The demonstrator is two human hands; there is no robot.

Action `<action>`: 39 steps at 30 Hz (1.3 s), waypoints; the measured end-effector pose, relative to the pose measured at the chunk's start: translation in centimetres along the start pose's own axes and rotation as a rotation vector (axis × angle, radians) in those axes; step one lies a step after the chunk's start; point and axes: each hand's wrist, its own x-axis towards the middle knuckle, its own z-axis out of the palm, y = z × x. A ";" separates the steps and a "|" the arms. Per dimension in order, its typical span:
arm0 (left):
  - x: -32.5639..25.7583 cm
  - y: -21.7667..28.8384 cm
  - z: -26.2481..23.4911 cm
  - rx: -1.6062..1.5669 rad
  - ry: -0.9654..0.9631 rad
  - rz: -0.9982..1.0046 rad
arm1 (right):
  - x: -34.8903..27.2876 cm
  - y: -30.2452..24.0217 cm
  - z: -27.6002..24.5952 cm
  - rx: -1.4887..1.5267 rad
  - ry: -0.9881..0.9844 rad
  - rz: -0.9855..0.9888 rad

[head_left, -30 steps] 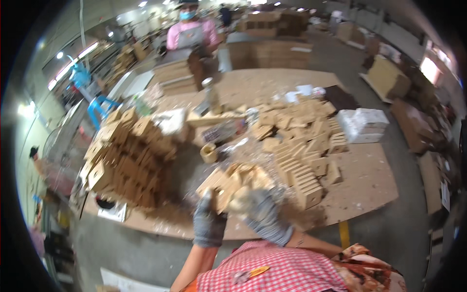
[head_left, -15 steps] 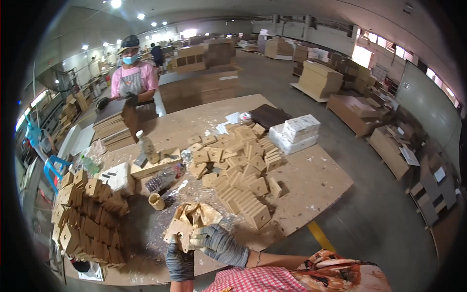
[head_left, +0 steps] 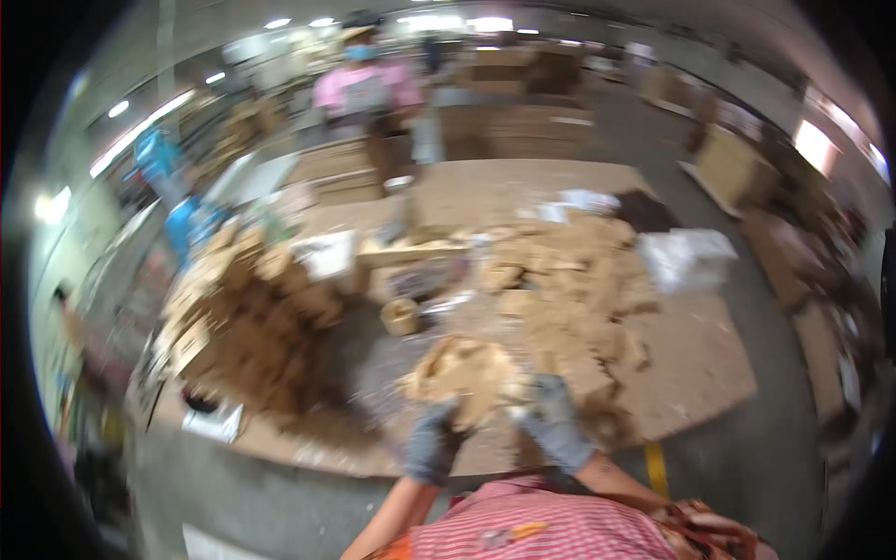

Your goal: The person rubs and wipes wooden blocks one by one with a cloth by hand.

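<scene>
Motion blur softens the whole view. A flat tan wooden block point(head_left: 481, 403) is held up before me at the table's near side; the hole in its face, plain earlier, is smeared now. My left hand point(head_left: 435, 441), in a grey glove, is closed on its lower left edge. At the block's right side is my right hand point(head_left: 555, 425), also gloved in grey, its fingers drawn together with pale tips; what they pinch, if anything, is too blurred to tell. Just beyond the block lies a crumpled sheet point(head_left: 431, 362) smeared with tan paste.
Stacked wooden blocks point(head_left: 247, 336) rise at the left, and a loose heap of blocks point(head_left: 569, 289) spreads right of centre. Between them stand a small tan cup point(head_left: 401, 317) and a bottle point(head_left: 398, 201). White packages point(head_left: 686, 259) sit at the right. A person point(head_left: 366, 89) stands across the table.
The view has swung left, so the table and my hands appear farther right. Both hands stay at the block; my right hand now sits lower along its right side.
</scene>
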 end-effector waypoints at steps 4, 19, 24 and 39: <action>0.1 -0.5 0.4 0.013 0.007 0.003 | -0.7 2.7 0.9 -0.112 0.011 -0.017; -6.5 1.7 -0.2 0.225 0.395 0.533 | -1.1 -1.0 4.0 0.574 -0.101 0.209; -7.5 2.6 0.2 0.263 0.347 0.479 | 0.1 -3.3 3.0 0.388 0.006 0.165; -8.8 1.6 -0.5 0.624 0.273 0.612 | 1.6 -8.4 5.0 -0.126 -0.199 -0.470</action>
